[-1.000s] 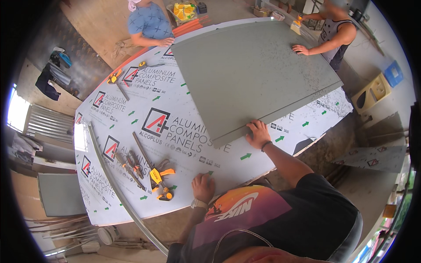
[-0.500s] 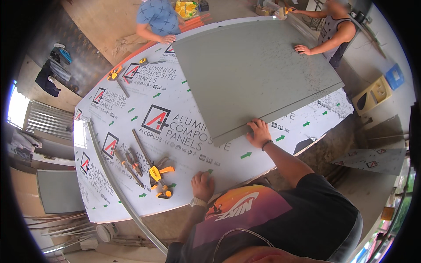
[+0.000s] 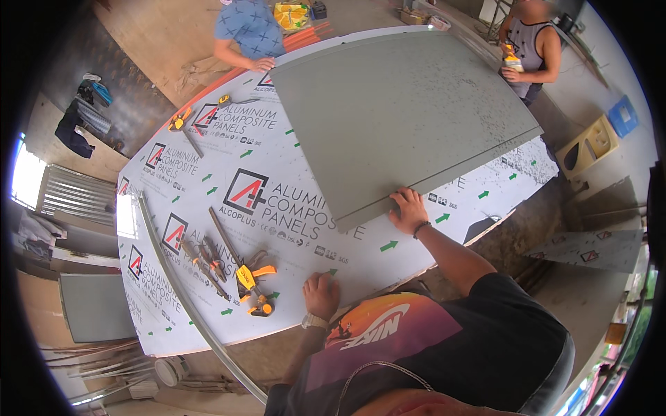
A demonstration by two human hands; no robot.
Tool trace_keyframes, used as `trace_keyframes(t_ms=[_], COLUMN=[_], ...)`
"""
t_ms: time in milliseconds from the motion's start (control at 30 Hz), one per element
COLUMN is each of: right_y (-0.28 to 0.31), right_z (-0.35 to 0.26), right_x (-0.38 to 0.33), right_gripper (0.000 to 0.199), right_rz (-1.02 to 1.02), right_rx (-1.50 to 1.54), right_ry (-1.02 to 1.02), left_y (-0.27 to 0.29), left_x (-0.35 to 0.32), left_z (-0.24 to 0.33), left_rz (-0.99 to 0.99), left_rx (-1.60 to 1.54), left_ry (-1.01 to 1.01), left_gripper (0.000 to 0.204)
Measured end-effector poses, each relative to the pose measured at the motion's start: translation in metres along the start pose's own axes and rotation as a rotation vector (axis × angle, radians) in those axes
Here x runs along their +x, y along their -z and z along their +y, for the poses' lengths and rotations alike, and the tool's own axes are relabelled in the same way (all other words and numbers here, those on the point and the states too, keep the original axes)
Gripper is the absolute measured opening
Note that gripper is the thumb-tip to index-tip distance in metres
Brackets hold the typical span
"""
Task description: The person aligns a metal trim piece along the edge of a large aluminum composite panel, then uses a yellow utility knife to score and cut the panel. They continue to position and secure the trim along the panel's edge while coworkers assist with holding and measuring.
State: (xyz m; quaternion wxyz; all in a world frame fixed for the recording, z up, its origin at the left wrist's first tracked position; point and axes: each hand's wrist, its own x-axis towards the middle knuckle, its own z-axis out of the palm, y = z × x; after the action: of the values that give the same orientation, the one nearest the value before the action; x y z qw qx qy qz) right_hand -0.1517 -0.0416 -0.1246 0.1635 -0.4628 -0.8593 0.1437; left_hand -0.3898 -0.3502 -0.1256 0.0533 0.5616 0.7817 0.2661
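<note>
Right hand [image 3: 409, 210] on grey panel [image 3: 402, 114] edge; left hand [image 3: 321, 294] flat on white sheet [image 3: 291, 201]

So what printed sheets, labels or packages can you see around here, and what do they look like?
Protective film on the big white panel: fills the work surface; repeated red-and-black square logos, black lettering, small green arrows.
Plain grey sheet: lies on the panel's far right part, unprinted; right hand rests at its near edge.
Printed panel offcut: on the floor at right, grey-white with small red logos.
Yellow container: floor, far right.
</note>
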Motion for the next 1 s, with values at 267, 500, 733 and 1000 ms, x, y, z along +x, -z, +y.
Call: trace_keyframes(t_ms=[267,500,733,1000], right_y=[0.001,-0.004,0.106,0.335], right_z=[0.002,0.016,0.201,0.443], right_x=[0.002,0.005,0.096,0.041], right_gripper=[0.052,0.053,0.075,0.09], right_rz=[0.029,0.004,0.591,0.865], right_rx=[0.017,0.111,0.431,0.062], right_ry=[0.035,0.001,-0.623,-1.251], left_y=[-0.003,-0.001,-0.005,-0.016], left_x=[-0.001,0.001,0.0,-0.003], left_z=[-0.001,0.0,0.0,0.0], left_rz=[0.009,0.02,0.037,0.035], left_rx=[-0.007,-0.026,-0.015,0.077], left_ry=[-0.006,-0.043,-0.084,-0.047], left_gripper=[0.035,0.037,0.037,0.04])
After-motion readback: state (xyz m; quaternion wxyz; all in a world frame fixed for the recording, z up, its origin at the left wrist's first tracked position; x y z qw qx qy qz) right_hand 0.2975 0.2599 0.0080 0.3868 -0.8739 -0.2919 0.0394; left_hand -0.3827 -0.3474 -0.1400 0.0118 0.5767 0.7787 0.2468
